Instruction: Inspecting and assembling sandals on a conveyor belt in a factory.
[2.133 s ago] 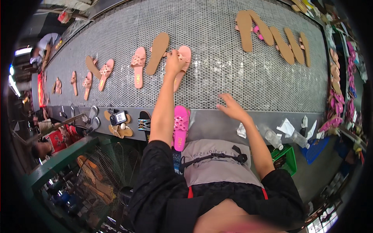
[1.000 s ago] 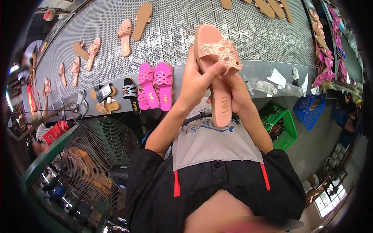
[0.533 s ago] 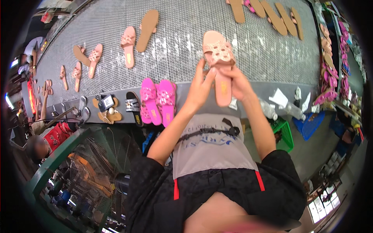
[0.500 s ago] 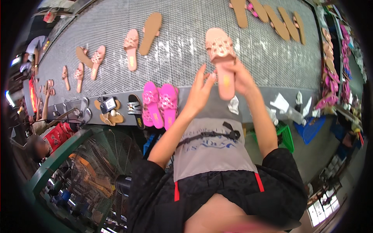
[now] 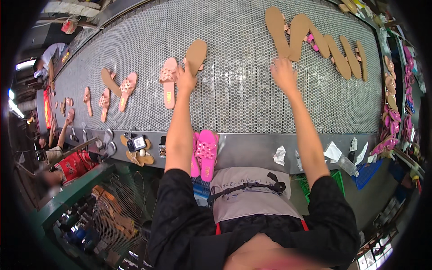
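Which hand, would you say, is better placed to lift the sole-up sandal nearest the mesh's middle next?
Probably the left hand: it is at that sandal, while the right hand is by sandals farther right.

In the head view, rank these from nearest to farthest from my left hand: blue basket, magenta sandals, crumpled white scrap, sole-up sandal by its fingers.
From your left hand:
1. Sole-up sandal: right by the fingers.
2. Magenta sandals: on the ledge, toward your body.
3. Crumpled white scrap: farther right along the ledge.
4. Blue basket: far right.
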